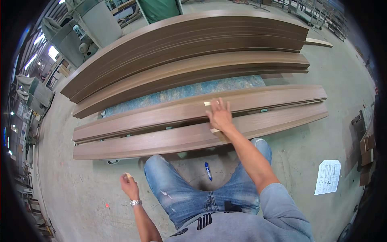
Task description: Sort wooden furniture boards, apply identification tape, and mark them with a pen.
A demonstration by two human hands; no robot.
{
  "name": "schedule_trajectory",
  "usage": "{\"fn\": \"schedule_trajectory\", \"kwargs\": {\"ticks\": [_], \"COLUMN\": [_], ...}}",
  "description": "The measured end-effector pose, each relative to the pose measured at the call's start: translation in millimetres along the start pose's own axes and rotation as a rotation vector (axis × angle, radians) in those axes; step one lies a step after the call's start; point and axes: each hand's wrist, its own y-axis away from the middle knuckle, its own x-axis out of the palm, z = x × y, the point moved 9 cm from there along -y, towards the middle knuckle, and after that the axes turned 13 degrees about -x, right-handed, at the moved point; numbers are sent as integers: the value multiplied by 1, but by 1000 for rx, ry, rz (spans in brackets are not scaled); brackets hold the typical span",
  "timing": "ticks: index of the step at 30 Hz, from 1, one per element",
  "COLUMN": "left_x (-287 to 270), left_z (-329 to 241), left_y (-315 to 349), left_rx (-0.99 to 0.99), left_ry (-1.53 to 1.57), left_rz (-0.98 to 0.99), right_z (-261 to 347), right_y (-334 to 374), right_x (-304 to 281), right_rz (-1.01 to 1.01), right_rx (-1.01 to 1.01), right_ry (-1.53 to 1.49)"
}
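Observation:
Two long brown wood-grain boards lie side by side before my knees, the far board (pixel 161 114) and the near board (pixel 161 142), with a dark gap between them. My right hand (pixel 220 117) reaches over the gap with its fingers spread on the far board. By its fingertips is a small pale strip (pixel 207 103), and another pale piece (pixel 215 130) shows beside the wrist on the near board. Off to the left, away from the boards, my left hand (pixel 130 187) is closed on a small tan piece (pixel 128 176), whose kind I cannot make out.
Behind the boards stand tall stacks of brown boards (pixel 193 38) beside a blue mottled surface (pixel 181 92). A blue marker pen (pixel 208 171) lies on the floor between my legs. A printed paper sheet (pixel 327 176) is at the right. Grey machines (pixel 94 22) stand at the far left.

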Motion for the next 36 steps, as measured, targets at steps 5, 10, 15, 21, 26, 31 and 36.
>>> {"fn": "schedule_trajectory", "kwargs": {"ticks": [5, 10, 15, 21, 26, 31, 36], "left_x": [42, 141, 75, 55, 99, 250, 257], "left_z": [190, 256, 298, 22, -168, -201, -160], "left_y": [37, 55, 28, -15, -15, 25, 42], "left_rx": [214, 109, -65, 113, 433, 634, 819], "left_ry": [-533, -435, -503, -188, 37, -140, -298], "left_rz": [-102, 246, 231, -38, 143, 368, -12], "right_z": [49, -41, 67, 137, 116, 114, 128], "right_y": [-25, 4, 72, 205, 239, 230, 140], "right_x": [5, -7, -68, 161, 215, 190, -29], "right_rz": [28, -160, -290, 904, 886, 890, -94], "right_rx": [-69, -42, 41, 95, 256, 238, 134], "right_ry": [-27, 111, -317, -235, -229, -265, -957]}}
